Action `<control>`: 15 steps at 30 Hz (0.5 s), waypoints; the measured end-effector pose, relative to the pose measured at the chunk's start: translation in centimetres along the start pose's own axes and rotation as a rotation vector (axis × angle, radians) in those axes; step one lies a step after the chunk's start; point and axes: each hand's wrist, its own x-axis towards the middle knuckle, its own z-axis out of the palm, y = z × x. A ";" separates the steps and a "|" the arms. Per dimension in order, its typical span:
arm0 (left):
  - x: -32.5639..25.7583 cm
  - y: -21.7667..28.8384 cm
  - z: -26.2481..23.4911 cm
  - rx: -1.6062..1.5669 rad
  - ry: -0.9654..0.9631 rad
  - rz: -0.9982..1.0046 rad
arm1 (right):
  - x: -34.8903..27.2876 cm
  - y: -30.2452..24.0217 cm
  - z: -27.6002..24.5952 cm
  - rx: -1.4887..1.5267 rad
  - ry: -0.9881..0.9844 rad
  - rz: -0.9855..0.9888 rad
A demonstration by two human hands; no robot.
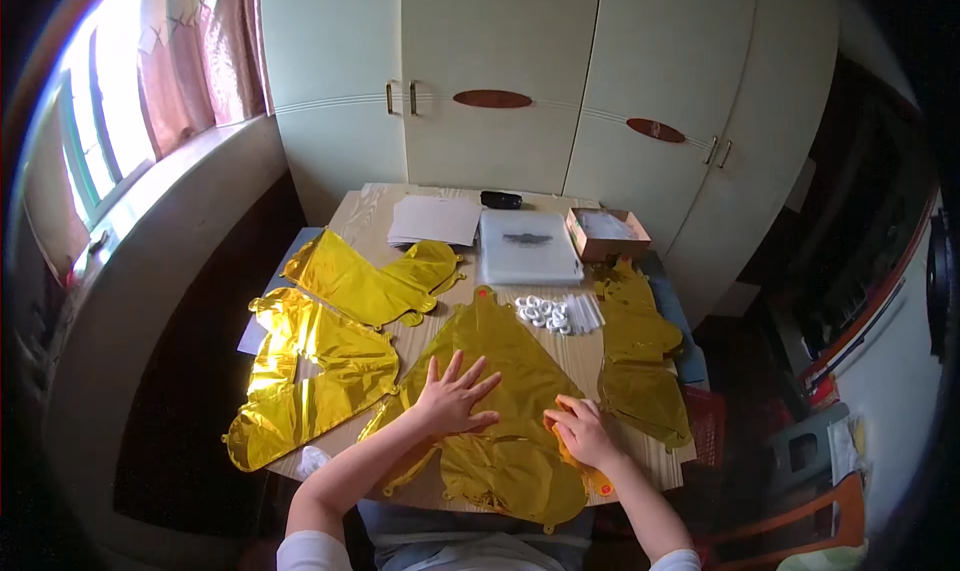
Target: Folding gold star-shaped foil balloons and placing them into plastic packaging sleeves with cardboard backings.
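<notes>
Left hand (455, 401) splayed flat on middle gold foil (525, 401), left forearm (365, 461) hiding part; right hand (587, 433) pinches orange piece (566, 453) at its right edge. Surface (355, 211) crowded: side gold foils (335, 371), white rings (544, 316), translucent box (530, 261), open carton (612, 248) beyond.

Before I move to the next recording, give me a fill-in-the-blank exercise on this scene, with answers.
1. Resting on the middle gold foil sheet, the left hand has its fingers ____, not curled.
2. The right hand bends its fingers over a bunched piece whose colour is ____.
3. Small white ____ lie piled just left of the translucent strips.
4. The cardboard box stands to the ____ of the plastic container.

Missing words: spread; orange; rings; right.
</notes>
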 end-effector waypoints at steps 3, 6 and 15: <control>0.2 0.0 0.2 -0.008 0.011 0.001 | 0.1 0.1 -0.2 -0.016 0.012 -0.004; -0.1 -0.9 0.4 -0.050 0.068 -0.035 | 1.0 -1.0 -0.7 -0.056 0.011 -0.028; -2.0 -17.1 -2.9 -0.172 0.232 -0.391 | 21.6 -8.1 5.6 -0.041 -0.121 -0.444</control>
